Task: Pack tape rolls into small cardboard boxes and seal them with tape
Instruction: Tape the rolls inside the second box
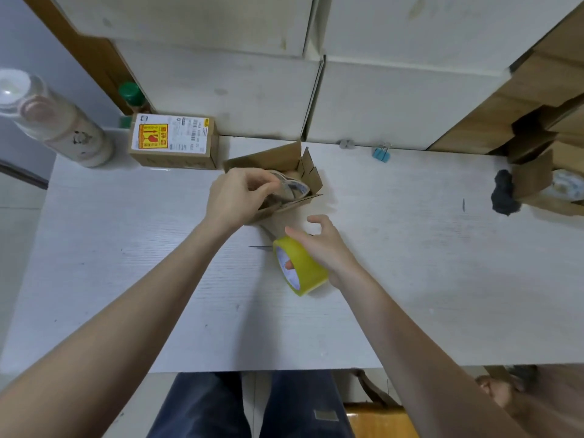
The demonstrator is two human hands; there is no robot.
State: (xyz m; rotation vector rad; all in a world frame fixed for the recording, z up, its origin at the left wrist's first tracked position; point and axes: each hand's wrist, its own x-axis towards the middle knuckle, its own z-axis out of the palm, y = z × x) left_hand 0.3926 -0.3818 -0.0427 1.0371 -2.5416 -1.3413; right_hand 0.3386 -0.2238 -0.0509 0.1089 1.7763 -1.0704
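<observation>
Head view — my left hand (235,197) pinches one clear tape roll (292,189) in one open box (284,181), my right hand (322,248) — at five o'clock of it — wears one yellow roll (300,267), fingers spread.

The left hand (235,197) covers much of the roll (292,188) inside the box (311,172). Right of the box, a carton (556,197) runs off the picture's edge, its contents blurred. The label (172,134) left of the box is too small to read.
</observation>
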